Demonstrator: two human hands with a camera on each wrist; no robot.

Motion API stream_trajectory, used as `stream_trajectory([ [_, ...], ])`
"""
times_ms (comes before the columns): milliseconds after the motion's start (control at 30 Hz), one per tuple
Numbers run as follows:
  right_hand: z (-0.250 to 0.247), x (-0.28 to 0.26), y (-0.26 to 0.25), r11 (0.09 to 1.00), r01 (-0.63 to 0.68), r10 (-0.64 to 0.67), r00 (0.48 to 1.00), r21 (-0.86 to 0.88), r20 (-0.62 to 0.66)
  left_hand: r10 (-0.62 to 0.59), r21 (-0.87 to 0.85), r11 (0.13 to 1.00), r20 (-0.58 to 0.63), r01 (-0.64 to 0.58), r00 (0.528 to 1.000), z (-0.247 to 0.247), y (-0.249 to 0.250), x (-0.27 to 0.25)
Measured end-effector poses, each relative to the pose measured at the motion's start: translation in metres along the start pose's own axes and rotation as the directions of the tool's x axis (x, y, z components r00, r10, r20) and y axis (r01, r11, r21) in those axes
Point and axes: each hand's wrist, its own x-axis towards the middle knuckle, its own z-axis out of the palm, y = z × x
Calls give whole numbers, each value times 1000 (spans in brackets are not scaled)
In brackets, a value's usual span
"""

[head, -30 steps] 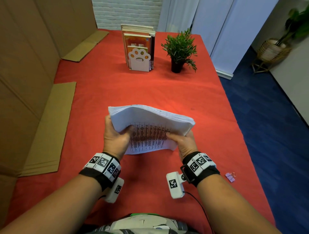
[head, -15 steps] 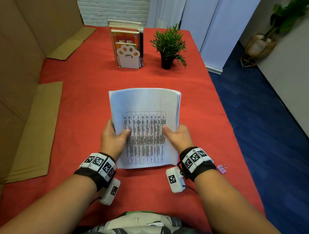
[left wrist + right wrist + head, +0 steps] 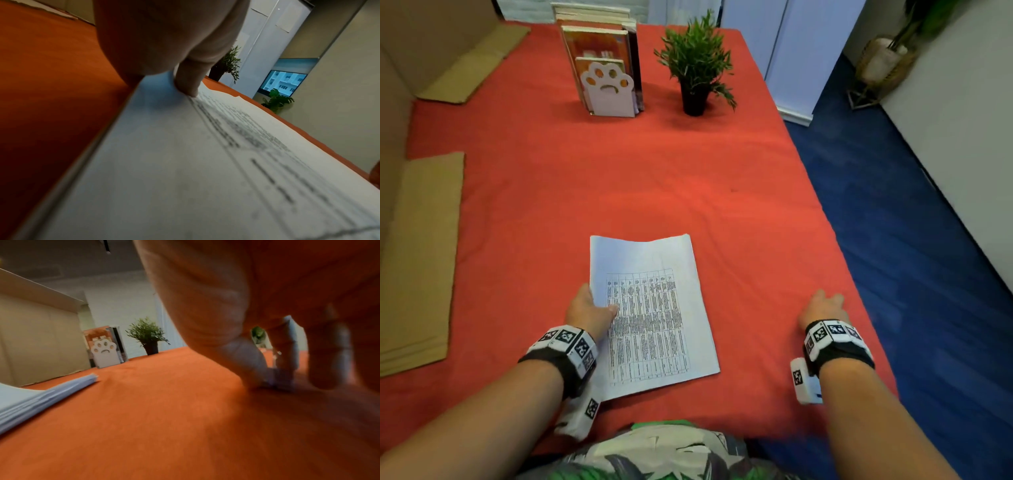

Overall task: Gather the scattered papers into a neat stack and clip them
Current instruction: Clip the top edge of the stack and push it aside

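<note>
A stack of white papers (image 3: 650,315) with a printed table on top lies flat on the red tablecloth (image 3: 619,192), its edges squared. My left hand (image 3: 589,308) grips the stack's left edge, thumb (image 3: 188,82) pressed on the top sheet (image 3: 205,162); the other fingers are hidden. My right hand (image 3: 823,304) is down on the cloth near the table's right edge, apart from the stack. In the blurred right wrist view its thumb (image 3: 246,356) and a finger pinch a small pale purple binder clip (image 3: 281,378) on the cloth. The head view hides the clip under the hand.
A paw-shaped bookend with books (image 3: 607,87) and a potted plant (image 3: 695,68) stand at the far end. Folded cardboard (image 3: 417,260) lies along the left side under a cardboard wall. The table's right edge drops to blue floor (image 3: 928,274) just past my right hand.
The stack, held up on edge by both hands a second ago, now lies flat. My right hand has let go of it and moved right onto the binder clip; my left hand stays on the stack.
</note>
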Motion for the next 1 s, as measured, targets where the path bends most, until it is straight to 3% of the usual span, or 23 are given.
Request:
stream_trajectory([
  [167, 0, 0, -12, 990, 114, -113, 993, 87, -25, 4, 29, 1000, 1, -4, 1000, 0, 1, -1],
  [267, -12, -11, -38, 948, 275, -269, 961, 162, -56, 6, 53, 999, 9, -7, 1000, 0, -1, 2],
  [333, -20, -26, -63, 852, 400, -390, 915, 338, -100, 6, 77, 997, 11, -7, 1000, -1, -2, 4],
  [400, -23, -46, -91, 691, 474, -518, 851, 546, -84, 8, 99, 995, 11, -9, 1000, 0, -3, 5],
  [433, -24, -58, -104, 627, 474, -568, 821, 618, -55, 9, 103, 995, 11, -11, 1000, 0, -3, 5],
  [533, -11, -85, -139, 553, 484, -672, 740, 678, 21, 19, 123, 992, 9, -20, 1000, -1, -4, 5],
  [667, 14, -98, -162, 556, 380, -698, 696, 739, 168, 22, 95, 995, 17, -23, 1000, -1, -5, 4],
  [800, 25, -100, -170, 500, 402, -748, 647, 767, 148, -7, 57, 998, 15, 6, 1000, 1, -15, 6],
  [1000, 37, -94, -172, 437, 318, -741, 657, 842, 137, -81, 89, 993, 65, 75, 995, -8, -10, 16],
])
